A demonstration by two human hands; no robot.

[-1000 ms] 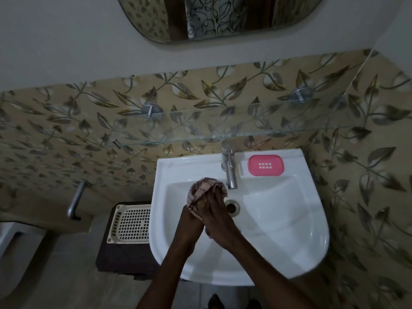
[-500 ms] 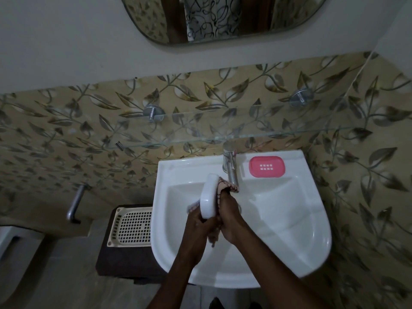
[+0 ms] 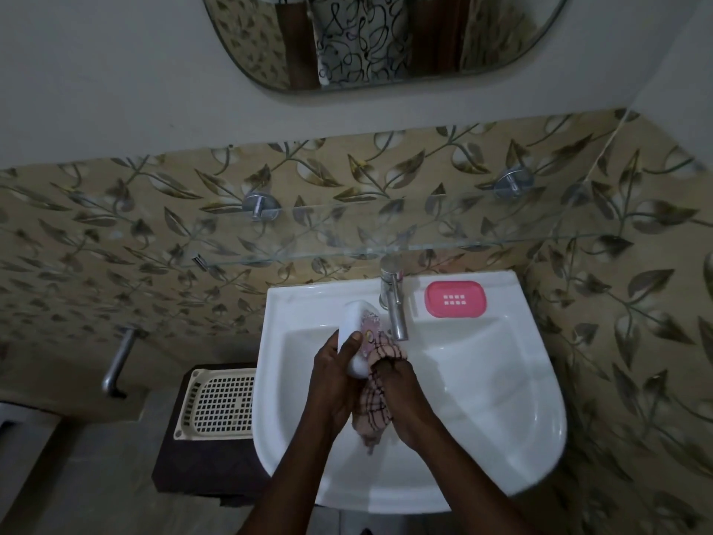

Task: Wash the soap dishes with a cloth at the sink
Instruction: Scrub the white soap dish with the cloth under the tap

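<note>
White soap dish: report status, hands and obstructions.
Left hand grips white soap dish over sink. Right hand holds cloth against it. Pink soap dish on rim, untouched. Tap close by.

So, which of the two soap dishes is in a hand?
The white soap dish, gripped by the left hand; the pink soap dish lies untouched on the sink rim beside the tap.
</note>
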